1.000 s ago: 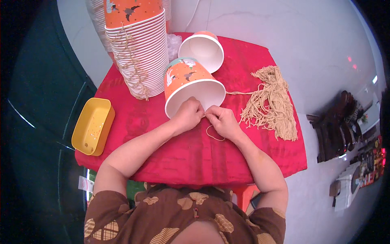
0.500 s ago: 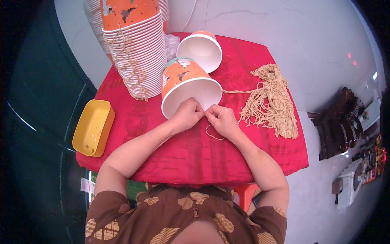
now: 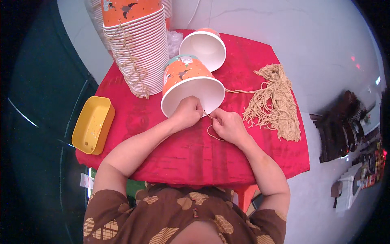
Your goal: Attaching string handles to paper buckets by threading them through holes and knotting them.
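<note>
An orange paper bucket [image 3: 187, 77] with a white inside lies tilted on the red tablecloth [image 3: 183, 146], its mouth facing me. My left hand [image 3: 187, 113] grips the bucket's near rim. My right hand [image 3: 228, 125] pinches a tan string [image 3: 212, 131] right at that rim, and the string loops down onto the cloth between my hands. Another length of string runs from the bucket to a tan bundle of strings [image 3: 274, 101] lying to the right.
A second paper bucket [image 3: 205, 46] lies on its side behind the first. A tall stack of buckets [image 3: 136, 49] with strings hanging stands at the back left. A yellow plastic tray [image 3: 92, 124] sits on the table's left edge. Dark shoes [image 3: 343, 130] rest on the floor at right.
The bucket has shifted slightly under my hands. Both hands stay at its near rim working the string.
</note>
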The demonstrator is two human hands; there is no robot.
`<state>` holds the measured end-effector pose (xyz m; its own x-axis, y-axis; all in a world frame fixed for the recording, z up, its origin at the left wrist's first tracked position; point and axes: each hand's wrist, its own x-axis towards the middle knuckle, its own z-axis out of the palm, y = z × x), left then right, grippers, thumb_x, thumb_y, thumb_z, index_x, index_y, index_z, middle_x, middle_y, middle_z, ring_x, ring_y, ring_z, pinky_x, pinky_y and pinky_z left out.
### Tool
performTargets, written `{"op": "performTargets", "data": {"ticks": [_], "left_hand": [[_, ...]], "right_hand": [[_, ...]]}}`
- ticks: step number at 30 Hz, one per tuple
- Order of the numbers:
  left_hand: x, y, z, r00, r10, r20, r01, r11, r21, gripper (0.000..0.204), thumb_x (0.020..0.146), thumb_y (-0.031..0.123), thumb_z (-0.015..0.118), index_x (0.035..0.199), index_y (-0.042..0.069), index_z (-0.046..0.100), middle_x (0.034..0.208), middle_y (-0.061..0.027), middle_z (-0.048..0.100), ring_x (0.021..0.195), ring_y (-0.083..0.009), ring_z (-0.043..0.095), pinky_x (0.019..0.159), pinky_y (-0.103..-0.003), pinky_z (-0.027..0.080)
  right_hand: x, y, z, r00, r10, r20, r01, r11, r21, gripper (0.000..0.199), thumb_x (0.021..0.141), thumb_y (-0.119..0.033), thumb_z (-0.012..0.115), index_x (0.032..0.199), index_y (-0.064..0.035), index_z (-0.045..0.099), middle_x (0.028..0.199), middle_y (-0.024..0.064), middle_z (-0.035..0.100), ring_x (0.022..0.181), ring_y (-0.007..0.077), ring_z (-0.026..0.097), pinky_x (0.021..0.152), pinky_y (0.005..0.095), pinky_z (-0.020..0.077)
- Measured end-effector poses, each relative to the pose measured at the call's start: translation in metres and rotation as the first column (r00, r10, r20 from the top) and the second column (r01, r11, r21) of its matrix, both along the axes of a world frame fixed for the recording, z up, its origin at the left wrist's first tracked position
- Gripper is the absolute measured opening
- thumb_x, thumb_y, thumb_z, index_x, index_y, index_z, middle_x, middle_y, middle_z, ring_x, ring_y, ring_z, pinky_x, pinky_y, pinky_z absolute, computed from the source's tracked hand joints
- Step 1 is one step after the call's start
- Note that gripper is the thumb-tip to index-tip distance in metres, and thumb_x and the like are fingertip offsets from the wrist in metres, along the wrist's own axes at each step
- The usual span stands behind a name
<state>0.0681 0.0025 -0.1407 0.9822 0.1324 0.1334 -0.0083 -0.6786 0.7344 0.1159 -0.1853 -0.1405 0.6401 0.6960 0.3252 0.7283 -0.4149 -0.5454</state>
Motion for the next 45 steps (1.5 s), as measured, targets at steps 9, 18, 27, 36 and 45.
{"op": "performTargets", "data": {"ticks": [9,18,27,36,45], "left_hand": [[0.001,-0.005,0.002,0.997,0.074,-0.030,-0.072,0.996,0.049,0.012,0.076,0.009,0.059,0.073,-0.003,0.061,0.073,-0.0183,0.063,0.068,-0.0257,0.061,0.062,-0.039,0.047],[0.004,-0.008,-0.008,0.983,0.152,0.107,-0.161,0.984,0.082,0.013,0.075,0.009,0.059,0.073,-0.004,0.062,0.079,-0.0243,0.064,0.075,-0.0389,0.063,0.069,-0.045,0.049],[-0.002,-0.014,-0.002,0.983,0.122,0.141,-0.130,0.990,0.052,0.013,0.076,0.005,0.059,0.074,-0.007,0.063,0.085,-0.0285,0.063,0.082,-0.0422,0.063,0.074,-0.047,0.050],[-0.014,-0.025,-0.006,0.928,-0.110,0.355,0.104,0.994,0.035,0.012,0.080,0.006,0.061,0.080,-0.005,0.057,0.089,-0.0243,0.059,0.080,-0.0414,0.062,0.071,-0.046,0.050],[-0.041,-0.049,0.014,0.838,-0.462,0.292,0.390,0.880,0.273,0.022,0.083,0.017,0.064,0.075,-0.002,0.058,0.080,-0.0174,0.057,0.072,-0.0374,0.061,0.065,-0.045,0.050]], "right_hand": [[-0.001,-0.002,-0.003,0.998,0.043,0.040,-0.043,0.999,-0.001,0.013,0.079,-0.008,0.055,0.088,-0.0048,0.063,0.070,0.0189,0.065,0.067,0.0381,0.065,0.061,0.0502,0.0509],[-0.001,-0.003,0.002,0.994,0.092,0.061,-0.089,0.994,-0.062,0.012,0.078,-0.006,0.055,0.087,-0.0040,0.063,0.071,0.0193,0.065,0.068,0.0388,0.065,0.062,0.0495,0.0512],[0.008,0.006,0.009,0.972,-0.229,-0.044,0.230,0.973,0.020,0.031,0.082,-0.032,0.065,0.083,-0.0014,0.069,0.073,0.0197,0.067,0.070,0.0369,0.067,0.065,0.0474,0.0524],[0.019,0.013,-0.002,0.966,-0.253,-0.048,0.255,0.910,0.326,0.023,0.086,-0.020,0.062,0.076,-0.0001,0.062,0.066,0.0207,0.061,0.062,0.0368,0.063,0.056,0.0470,0.0470],[0.029,-0.029,0.044,0.642,-0.565,0.517,0.250,0.793,0.556,0.007,0.083,-0.003,0.064,0.089,-0.0060,0.062,0.078,0.0099,0.062,0.061,0.0255,0.062,0.049,0.0359,0.0482]]}}
